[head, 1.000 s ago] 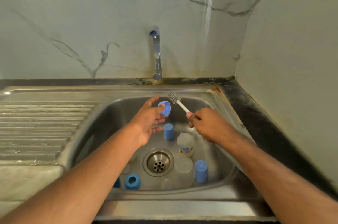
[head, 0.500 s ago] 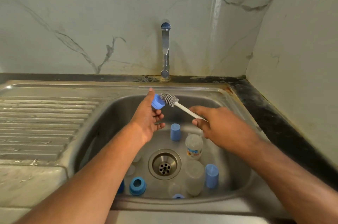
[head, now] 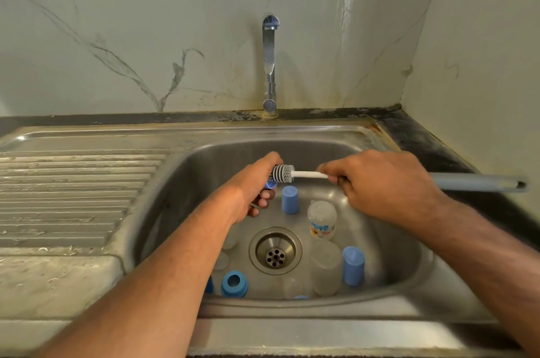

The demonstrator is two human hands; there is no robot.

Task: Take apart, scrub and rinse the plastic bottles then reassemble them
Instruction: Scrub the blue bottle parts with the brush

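Note:
Over the steel sink [head: 388, 284], my left hand [head: 251, 185] grips a blue bottle ring [head: 270, 184], mostly hidden behind its fingers. My right hand [head: 380, 182] holds a bottle brush [head: 295, 174] by its white stem, and the grey bristle head pushes into the ring. The brush's long grey handle sticks out to the right behind my wrist. On the sink floor stand two blue caps [head: 290, 199] [head: 353, 265], a clear bottle [head: 321, 220] with a printed label, another clear bottle [head: 325, 268] and a blue ring [head: 234, 284].
A chrome tap [head: 269, 65] rises behind the sink, with no water running. The drain [head: 275, 251] sits in the middle of the basin. A ribbed draining board [head: 67, 196] lies to the left. A dark counter and marble wall close off the right.
My right hand has swung the brush leftward so its head is now inside the blue ring. My left hand has turned the ring toward the brush and closed round it.

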